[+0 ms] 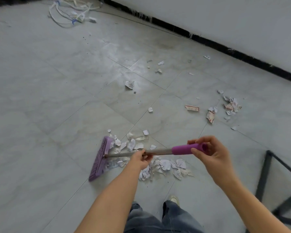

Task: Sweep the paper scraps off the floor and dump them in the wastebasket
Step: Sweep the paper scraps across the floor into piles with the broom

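A purple broom (100,158) rests its head on the grey tile floor, left of a pile of white paper scraps (165,164). My left hand (140,159) grips the metal shaft midway. My right hand (210,153) holds the purple grip at the handle's end. A clear plastic wrapper (138,136) lies in the pile. Another cluster of scraps (231,105) sits to the right, and loose scraps (129,84) are scattered farther out. No wastebasket is in view.
A white wall with a black baseboard (225,49) runs diagonally across the upper right. Tangled white cords (71,12) lie at the top left. A black metal frame (265,174) stands at the lower right. My jeans and shoe (174,199) are below.
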A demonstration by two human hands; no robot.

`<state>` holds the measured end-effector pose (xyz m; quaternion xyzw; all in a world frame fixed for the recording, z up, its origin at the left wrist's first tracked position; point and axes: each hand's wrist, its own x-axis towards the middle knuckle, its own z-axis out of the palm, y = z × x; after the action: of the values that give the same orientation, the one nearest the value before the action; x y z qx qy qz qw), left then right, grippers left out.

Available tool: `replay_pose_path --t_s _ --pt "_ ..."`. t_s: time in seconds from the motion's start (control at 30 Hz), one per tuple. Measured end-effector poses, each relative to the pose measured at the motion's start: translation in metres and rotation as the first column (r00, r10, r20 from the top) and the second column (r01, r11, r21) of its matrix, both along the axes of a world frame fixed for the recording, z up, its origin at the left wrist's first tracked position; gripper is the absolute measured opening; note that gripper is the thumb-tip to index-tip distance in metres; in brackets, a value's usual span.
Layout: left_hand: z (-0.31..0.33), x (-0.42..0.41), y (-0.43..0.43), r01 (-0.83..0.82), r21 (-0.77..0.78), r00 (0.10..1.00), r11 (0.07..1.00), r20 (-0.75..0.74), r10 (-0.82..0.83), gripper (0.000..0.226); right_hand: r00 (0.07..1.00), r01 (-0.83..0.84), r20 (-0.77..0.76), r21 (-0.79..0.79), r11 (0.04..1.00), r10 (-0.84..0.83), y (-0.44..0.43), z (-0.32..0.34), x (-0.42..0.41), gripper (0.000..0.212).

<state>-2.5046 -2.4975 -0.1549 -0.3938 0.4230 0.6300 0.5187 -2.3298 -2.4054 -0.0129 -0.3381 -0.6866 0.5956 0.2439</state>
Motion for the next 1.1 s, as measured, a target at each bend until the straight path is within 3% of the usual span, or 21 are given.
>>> replay_pose_path --t_s 0.07,0.13,0.23,0.37,0.6,0.9,1.0,1.1 --pt "0.013 0.028 0.040 -0.017 0.064 1.000 0.998 0.025 0.016 0.025 0.997 0.022 -0.078 0.054 0.998 -0.018 0.032 0.019 0.022 0.033" --pt "0.029 0.052 0.076 -0.034 0.122 0.999 0.992 0.037 0.030 0.025 0.988 0.007 -0.151 0.115 0.993 0.011 0.059 0.041 0.044 0.017" --pt "0.046 0.076 0.115 -0.006 0.188 0.999 0.982 0.044 -0.002 0.024 0.974 -0.062 -0.204 0.174 0.983 0.097 0.088 0.065 0.072 0.033" --pt "0.061 0.092 0.138 0.046 0.238 0.999 0.970 -0.007 -0.046 0.025 0.933 -0.177 -0.262 0.260 0.949 0.246 0.109 0.087 0.094 0.025" --pt "0.064 0.099 0.115 -0.043 0.182 0.997 0.982 -0.062 0.055 0.022 0.856 -0.253 -0.415 0.182 0.950 0.308 0.126 0.075 0.108 0.019" --pt "0.024 0.108 0.052 -0.148 -0.068 0.988 0.987 -0.053 0.144 0.025 0.895 -0.325 -0.320 0.010 0.945 0.311 0.110 0.021 0.082 0.022" --pt "0.015 0.127 0.059 -0.180 -0.035 0.984 0.983 -0.027 0.179 0.023 0.911 -0.326 -0.263 0.013 0.945 0.318 0.119 0.020 0.081 0.035" --pt "0.016 0.147 0.088 -0.200 0.086 0.980 0.976 -0.005 0.201 0.019 0.917 -0.283 -0.277 0.058 0.957 0.288 0.140 0.038 0.084 0.033"
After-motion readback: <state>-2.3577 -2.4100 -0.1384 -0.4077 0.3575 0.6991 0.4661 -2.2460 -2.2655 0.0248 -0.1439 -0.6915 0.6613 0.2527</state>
